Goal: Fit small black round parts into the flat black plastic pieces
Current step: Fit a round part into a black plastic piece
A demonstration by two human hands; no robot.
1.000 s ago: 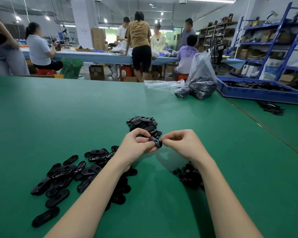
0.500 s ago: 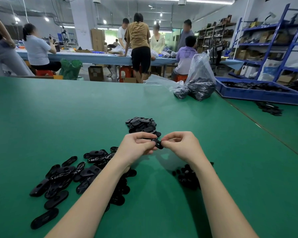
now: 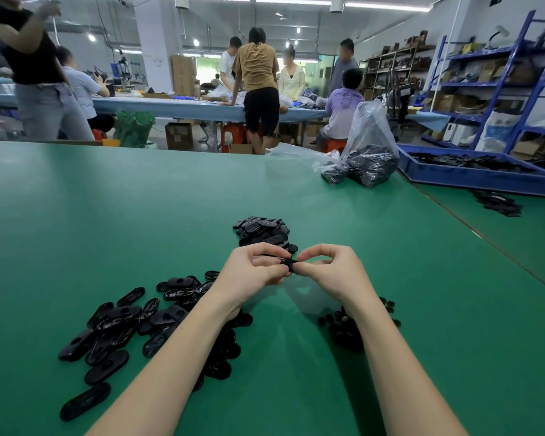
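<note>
My left hand [image 3: 252, 272] and my right hand [image 3: 331, 272] meet above the green table [image 3: 107, 215] and together pinch one flat black plastic piece [image 3: 288, 264], mostly hidden by the fingers. Whether a round part sits in it cannot be told. A loose spread of flat black oval pieces [image 3: 120, 325] lies to the left under my left forearm. A small heap of small black round parts [image 3: 343, 328] lies under my right wrist. Another pile of flat black pieces [image 3: 263, 229] sits just beyond my hands.
Two clear plastic bags of black parts [image 3: 368, 158] stand at the far right of the table. A blue tray [image 3: 472, 174] with black pieces lies beyond them, and more black pieces [image 3: 497, 202] lie on the neighbouring table. Several people work at a long table behind.
My hands stay together on the same piece; fingers shifted slightly. The person at the far left has stepped further into view.
</note>
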